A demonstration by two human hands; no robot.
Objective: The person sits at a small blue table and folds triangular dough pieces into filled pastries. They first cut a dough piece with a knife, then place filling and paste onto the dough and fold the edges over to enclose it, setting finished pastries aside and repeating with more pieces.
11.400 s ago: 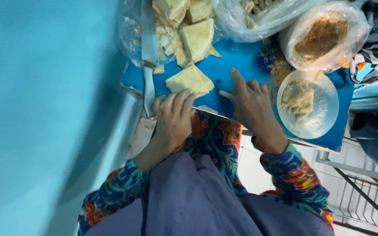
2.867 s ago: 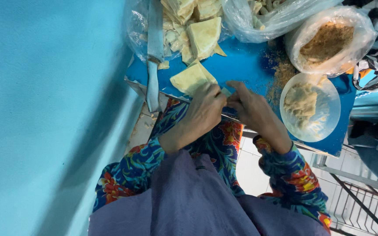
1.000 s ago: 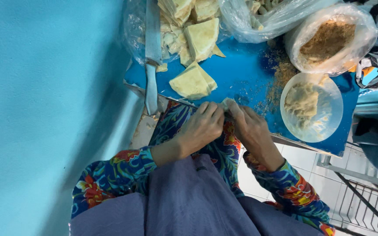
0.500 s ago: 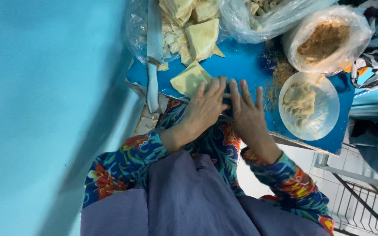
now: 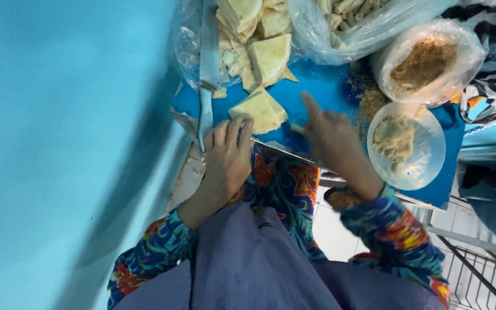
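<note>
Now the left hand (image 5: 225, 158) rests at the near edge of the blue tabletop (image 5: 322, 86), fingers spread flat, tips touching the pale folded pastry wedge (image 5: 259, 110). The right hand (image 5: 331, 138) hovers just beside it, fingers loosely open, holding nothing. A knife (image 5: 206, 69) lies along the left edge. Shaping looks underway; next likely needs filling from the clear bowl (image 5: 406, 146).
</note>
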